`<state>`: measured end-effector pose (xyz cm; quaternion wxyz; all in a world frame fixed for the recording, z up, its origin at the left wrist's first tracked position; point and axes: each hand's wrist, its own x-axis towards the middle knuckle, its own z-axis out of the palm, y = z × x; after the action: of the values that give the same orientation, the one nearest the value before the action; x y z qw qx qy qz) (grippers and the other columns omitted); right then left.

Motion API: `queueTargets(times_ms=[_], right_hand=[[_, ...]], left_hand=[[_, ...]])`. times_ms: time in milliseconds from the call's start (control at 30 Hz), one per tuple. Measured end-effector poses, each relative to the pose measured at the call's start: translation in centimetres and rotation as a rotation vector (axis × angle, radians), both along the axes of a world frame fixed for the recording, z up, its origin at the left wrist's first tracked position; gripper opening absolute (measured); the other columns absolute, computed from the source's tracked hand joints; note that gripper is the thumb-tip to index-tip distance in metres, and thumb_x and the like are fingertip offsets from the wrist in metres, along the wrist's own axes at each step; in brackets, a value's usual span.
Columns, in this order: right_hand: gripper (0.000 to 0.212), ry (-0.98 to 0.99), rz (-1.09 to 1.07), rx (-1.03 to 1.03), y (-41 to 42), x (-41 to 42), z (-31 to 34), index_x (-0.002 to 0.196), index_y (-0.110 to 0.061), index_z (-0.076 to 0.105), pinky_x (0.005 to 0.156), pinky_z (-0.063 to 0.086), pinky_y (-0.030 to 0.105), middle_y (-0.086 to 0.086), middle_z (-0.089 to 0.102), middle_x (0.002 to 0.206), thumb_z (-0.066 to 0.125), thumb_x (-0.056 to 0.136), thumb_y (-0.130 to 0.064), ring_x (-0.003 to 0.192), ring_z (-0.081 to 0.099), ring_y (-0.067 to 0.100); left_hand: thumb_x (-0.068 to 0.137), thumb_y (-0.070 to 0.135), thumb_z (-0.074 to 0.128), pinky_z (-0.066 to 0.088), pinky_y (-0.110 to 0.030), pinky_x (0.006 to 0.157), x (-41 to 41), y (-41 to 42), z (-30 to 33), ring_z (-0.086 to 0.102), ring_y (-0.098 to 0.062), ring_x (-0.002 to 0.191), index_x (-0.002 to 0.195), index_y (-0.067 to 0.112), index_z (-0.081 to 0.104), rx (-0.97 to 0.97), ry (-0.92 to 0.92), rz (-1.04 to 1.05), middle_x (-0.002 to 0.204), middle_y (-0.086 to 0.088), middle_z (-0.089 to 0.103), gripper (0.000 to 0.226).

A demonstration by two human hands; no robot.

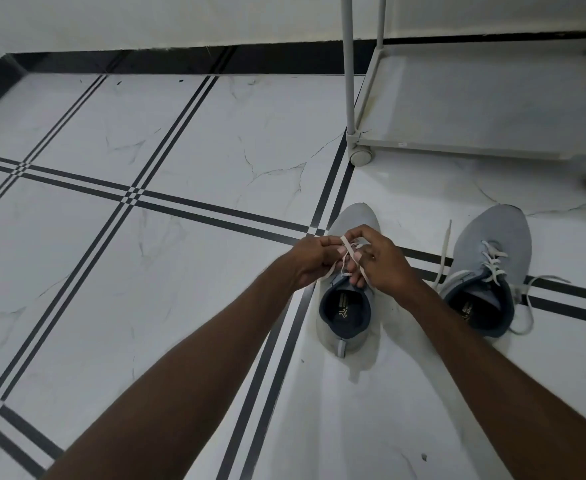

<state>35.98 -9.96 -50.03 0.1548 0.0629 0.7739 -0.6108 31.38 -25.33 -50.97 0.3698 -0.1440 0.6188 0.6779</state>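
Observation:
Two grey sneakers with dark blue linings stand on the tiled floor, toes pointing away from me. Over the left sneaker (345,320) both hands meet above its tongue. My left hand (310,259) pinches one end of the white lace (348,249), and my right hand (383,263) holds the other end with the lace wrapped around its fingers. The laced part of this shoe is hidden under my hands. The right sneaker (489,271) stands apart to the right, with its white lace (444,251) untied and trailing on the floor on both sides.
A pale grey rolling rack (464,147) with upright poles and a caster wheel (361,156) stands just beyond the shoes at the upper right. The white marble floor (146,265) with black stripes stretches to the left, up to a black skirting and white wall.

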Motion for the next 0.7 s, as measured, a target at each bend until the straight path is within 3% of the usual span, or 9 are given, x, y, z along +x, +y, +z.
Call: queueTargets(times_ms=[167, 367, 500, 600, 700], right_hand=[[0.037, -0.017, 0.023, 0.019, 0.2, -0.4, -0.3, 0.106, -0.023, 0.056, 0.048, 0.046, 0.032, 0.011, 0.060, 0.069, 0.035, 0.096, 0.005, 0.048, 0.054, 0.020], [0.018, -0.003, 0.001, 0.032, 0.1, -0.6, -0.7, 0.103, -0.022, 0.059, 0.043, 0.040, 0.024, 0.006, 0.059, 0.064, 0.048, 0.098, -0.008, 0.045, 0.047, 0.010], [0.013, -0.069, -0.021, -0.066, 0.5, -0.5, -1.1, 0.110, -0.015, 0.056, 0.042, 0.039, 0.022, 0.010, 0.061, 0.070, 0.051, 0.098, -0.010, 0.045, 0.047, 0.009], [0.016, -0.181, -0.087, -0.135, 1.0, -0.5, -1.6, 0.111, -0.011, 0.056, 0.048, 0.039, 0.027, 0.010, 0.065, 0.074, 0.049, 0.097, -0.004, 0.051, 0.047, 0.014], [0.011, -0.226, -0.109, -0.155, 1.1, -0.8, -2.0, 0.105, -0.010, 0.058, 0.048, 0.038, 0.027, 0.009, 0.064, 0.069, 0.054, 0.096, -0.006, 0.050, 0.047, 0.013]], left_hand=[[0.094, 0.001, 0.058, 0.055, -0.019, 0.062, 0.2, -0.3, -0.5, 0.065, -0.014, 0.066, 0.093, 0.005, 0.068, -0.035, -0.007, 0.030, 0.079, -0.010, 0.068, 0.011], [0.096, 0.016, 0.060, 0.050, -0.033, 0.088, 0.5, -0.4, -0.3, 0.064, -0.018, 0.077, 0.098, 0.002, 0.068, 0.016, -0.063, -0.014, 0.085, -0.011, 0.068, 0.017], [0.093, 0.014, 0.062, 0.046, -0.025, 0.063, 0.9, 0.6, -0.6, 0.055, -0.018, 0.067, 0.092, -0.001, 0.068, -0.087, 0.048, 0.042, 0.075, -0.013, 0.061, 0.016], [0.096, 0.013, 0.056, 0.048, -0.027, 0.069, 0.9, 0.7, -0.3, 0.057, -0.017, 0.068, 0.090, 0.003, 0.069, -0.075, 0.061, 0.047, 0.074, -0.009, 0.062, 0.017], [0.099, 0.016, 0.051, 0.048, -0.027, 0.074, 0.3, 0.2, 0.1, 0.057, -0.015, 0.070, 0.108, -0.004, 0.068, -0.055, 0.029, -0.090, 0.078, -0.009, 0.062, 0.027]])
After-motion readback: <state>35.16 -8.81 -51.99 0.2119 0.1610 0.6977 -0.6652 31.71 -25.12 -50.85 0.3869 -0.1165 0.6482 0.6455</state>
